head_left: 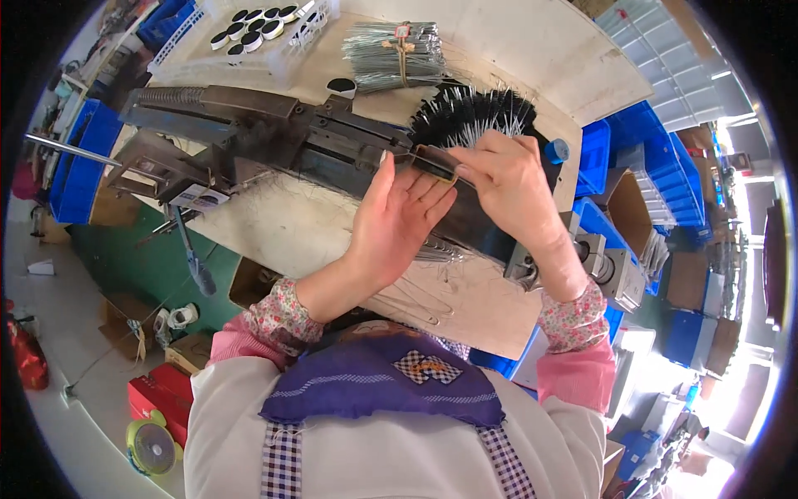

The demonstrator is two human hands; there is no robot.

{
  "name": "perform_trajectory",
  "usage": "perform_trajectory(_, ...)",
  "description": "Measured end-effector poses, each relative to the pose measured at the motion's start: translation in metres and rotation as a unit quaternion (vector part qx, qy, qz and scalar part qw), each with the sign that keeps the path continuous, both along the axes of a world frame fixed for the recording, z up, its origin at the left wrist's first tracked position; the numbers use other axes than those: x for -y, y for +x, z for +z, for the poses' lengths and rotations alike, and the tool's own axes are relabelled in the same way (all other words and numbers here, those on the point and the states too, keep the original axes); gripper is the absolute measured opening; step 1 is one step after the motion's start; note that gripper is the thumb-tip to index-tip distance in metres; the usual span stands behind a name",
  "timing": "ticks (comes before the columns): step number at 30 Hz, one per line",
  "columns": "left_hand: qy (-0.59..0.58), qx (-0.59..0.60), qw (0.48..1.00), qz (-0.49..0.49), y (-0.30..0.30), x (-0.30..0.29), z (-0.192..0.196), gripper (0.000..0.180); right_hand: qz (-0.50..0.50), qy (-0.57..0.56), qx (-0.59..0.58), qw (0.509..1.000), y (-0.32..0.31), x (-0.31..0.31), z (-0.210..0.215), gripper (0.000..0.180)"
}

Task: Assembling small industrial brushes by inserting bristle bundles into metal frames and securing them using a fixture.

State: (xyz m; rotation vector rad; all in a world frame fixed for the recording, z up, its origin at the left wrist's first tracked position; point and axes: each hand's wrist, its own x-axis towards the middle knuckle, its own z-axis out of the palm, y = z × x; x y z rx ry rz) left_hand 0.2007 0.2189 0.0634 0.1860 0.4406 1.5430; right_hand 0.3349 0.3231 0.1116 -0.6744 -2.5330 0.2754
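My left hand (399,212) is held palm up with its fingers stretched out, beside the dark metal machine (349,143) on the bench. Just above its fingertips lies a small dark strip with a brass-coloured edge (435,164), close to the end of the machine's slotted top. My right hand (505,179) is closed in a pinch at the right end of that strip. Whether the left fingers bear any of its weight, I cannot tell. Behind the right hand is a pile of black-bristled pieces with silvery wire stems (474,116).
A tied bundle of silvery wires (399,56) lies at the back, near a white crate (287,62) with several black-topped discs. Loose bent wires (416,299) lie on the wooden bench (490,312). A blue tape roll (557,150) and blue bins (594,158) are at right.
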Motion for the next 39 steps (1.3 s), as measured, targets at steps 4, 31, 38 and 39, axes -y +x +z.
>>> perform_trajectory(4,0.010,-0.002,1.000,-0.027,-0.002,0.001,0.002,0.062,-0.002,0.020,0.013,1.000,0.008,0.001,0.000,0.015)
perform_trajectory(31,-0.024,-0.037,0.997,-0.068,-0.012,-0.001,0.002,0.056,-0.086,0.059,0.177,0.979,-0.002,0.044,0.008,0.035)
perform_trajectory(38,-0.013,0.026,0.999,0.033,0.031,0.004,-0.035,0.010,-0.020,-0.215,0.237,0.947,0.076,0.142,-0.073,0.020)
perform_trajectory(39,-0.057,0.008,0.998,0.020,0.040,0.003,-0.040,0.008,-0.028,-0.217,0.236,0.947,0.083,0.158,-0.095,0.015)
